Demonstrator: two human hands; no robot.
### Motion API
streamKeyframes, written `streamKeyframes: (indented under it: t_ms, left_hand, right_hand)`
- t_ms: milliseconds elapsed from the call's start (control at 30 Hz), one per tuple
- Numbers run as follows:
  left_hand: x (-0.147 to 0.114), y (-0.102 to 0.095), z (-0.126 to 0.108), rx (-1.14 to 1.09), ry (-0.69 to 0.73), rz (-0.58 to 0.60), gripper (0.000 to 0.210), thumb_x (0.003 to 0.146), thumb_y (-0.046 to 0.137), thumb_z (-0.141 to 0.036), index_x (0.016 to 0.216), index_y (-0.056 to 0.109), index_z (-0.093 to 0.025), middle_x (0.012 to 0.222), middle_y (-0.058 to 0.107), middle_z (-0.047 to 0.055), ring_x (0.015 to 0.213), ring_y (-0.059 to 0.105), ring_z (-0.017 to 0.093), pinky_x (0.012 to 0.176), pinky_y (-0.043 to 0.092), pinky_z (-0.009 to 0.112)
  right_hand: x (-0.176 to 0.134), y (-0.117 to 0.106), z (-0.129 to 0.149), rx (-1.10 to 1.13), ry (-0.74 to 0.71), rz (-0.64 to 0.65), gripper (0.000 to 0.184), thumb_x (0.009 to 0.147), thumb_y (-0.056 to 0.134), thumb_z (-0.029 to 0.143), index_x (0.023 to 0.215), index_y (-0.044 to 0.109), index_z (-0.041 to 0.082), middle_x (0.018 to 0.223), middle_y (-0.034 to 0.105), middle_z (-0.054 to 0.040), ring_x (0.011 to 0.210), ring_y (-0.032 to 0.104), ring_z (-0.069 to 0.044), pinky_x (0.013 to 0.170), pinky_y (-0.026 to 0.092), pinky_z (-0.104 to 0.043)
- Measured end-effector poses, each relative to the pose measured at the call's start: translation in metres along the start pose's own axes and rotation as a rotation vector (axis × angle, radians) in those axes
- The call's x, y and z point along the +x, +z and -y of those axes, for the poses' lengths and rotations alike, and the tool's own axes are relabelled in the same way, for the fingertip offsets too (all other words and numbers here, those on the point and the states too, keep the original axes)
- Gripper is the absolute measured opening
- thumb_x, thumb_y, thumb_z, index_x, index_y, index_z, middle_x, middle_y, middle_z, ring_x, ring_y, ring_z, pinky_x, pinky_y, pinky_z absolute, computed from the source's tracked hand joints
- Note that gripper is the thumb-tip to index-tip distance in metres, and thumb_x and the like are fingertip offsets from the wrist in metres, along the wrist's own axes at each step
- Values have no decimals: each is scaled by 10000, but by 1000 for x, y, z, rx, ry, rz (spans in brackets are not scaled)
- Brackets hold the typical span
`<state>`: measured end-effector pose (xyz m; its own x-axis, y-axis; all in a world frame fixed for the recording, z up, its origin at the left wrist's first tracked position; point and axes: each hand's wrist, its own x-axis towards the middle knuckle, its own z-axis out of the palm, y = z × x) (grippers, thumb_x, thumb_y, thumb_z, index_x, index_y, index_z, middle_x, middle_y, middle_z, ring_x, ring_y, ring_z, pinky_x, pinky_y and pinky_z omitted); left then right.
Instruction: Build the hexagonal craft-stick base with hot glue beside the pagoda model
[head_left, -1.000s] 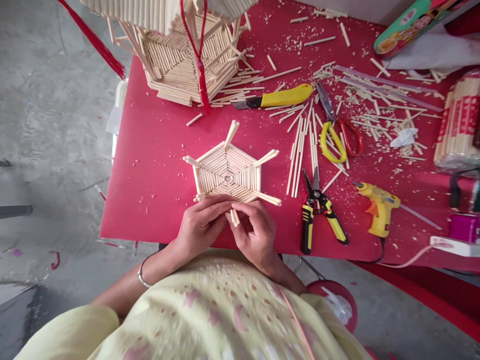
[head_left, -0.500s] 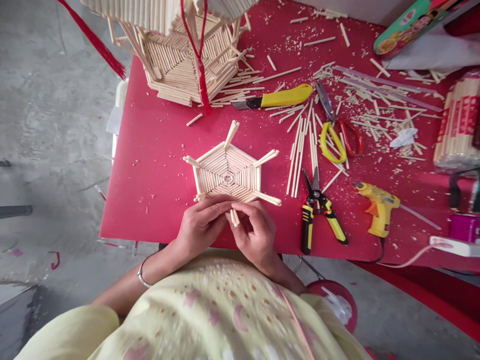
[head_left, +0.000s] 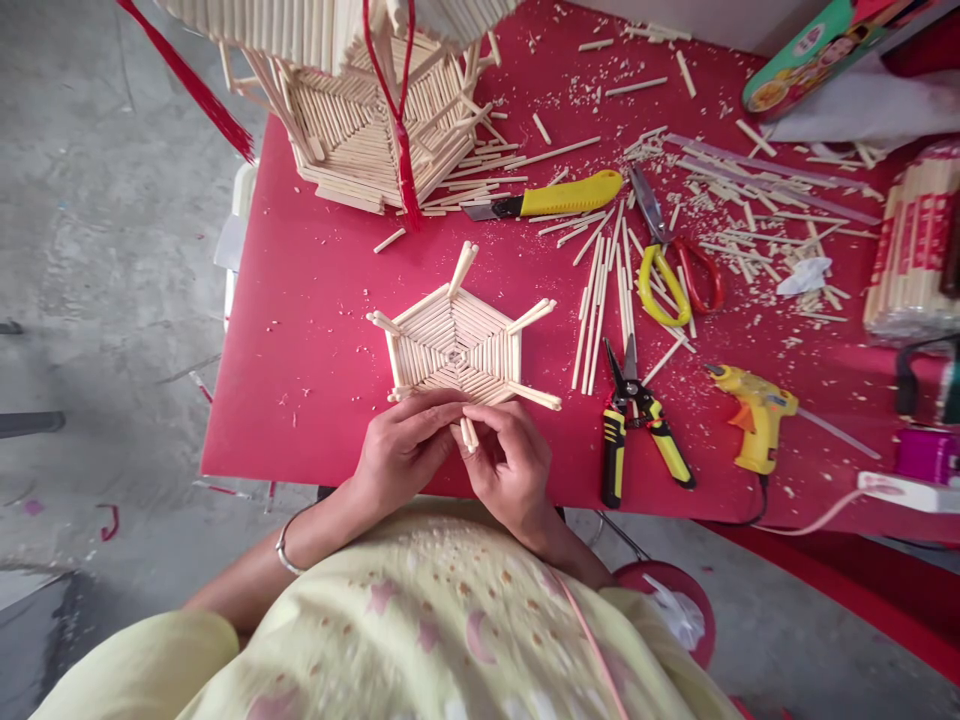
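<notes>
Near the table's front edge lies a six-sided panel [head_left: 484,345] of pale wooden sticks set in rings, with paired sticks jutting from its corners. My left hand [head_left: 409,440] is closed at its near edge, fingers bent over the near corner. My right hand [head_left: 510,465] meets it there, thumb and forefinger pinched at the short paired sticks [head_left: 469,434] that point toward me. Both hands' fingertips touch each other and hide that corner of the panel.
Right of the panel lie loose sticks [head_left: 592,320], pliers [head_left: 636,420], scissors [head_left: 664,260] and a yellow glue gun [head_left: 765,415]. Behind it are a utility knife [head_left: 562,196] and a larger stick-built model [head_left: 352,140] with red tassels. A packet of sticks [head_left: 911,240] stands far right on the red table [head_left: 300,400].
Both hands keep the same grip on the panel's near corner. The view has shifted very slightly; nothing else has visibly moved.
</notes>
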<state>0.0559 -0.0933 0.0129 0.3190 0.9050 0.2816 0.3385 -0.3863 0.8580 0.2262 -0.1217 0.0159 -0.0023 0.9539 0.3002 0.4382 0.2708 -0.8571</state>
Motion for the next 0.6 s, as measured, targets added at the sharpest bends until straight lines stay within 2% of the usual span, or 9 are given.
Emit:
streamKeyframes:
  t_ms: [600]
  left_hand:
    - [-1,0,0,-7,-11,7,296,936,647,-76,1186,749,-198,1169,762,106,1053,743,177,915,619,275]
  right_hand:
    - [0,0,-1,-2,1,6,308,945,676,152,1230,659,266,995,711,-49,929,700,-189,829,624,-342]
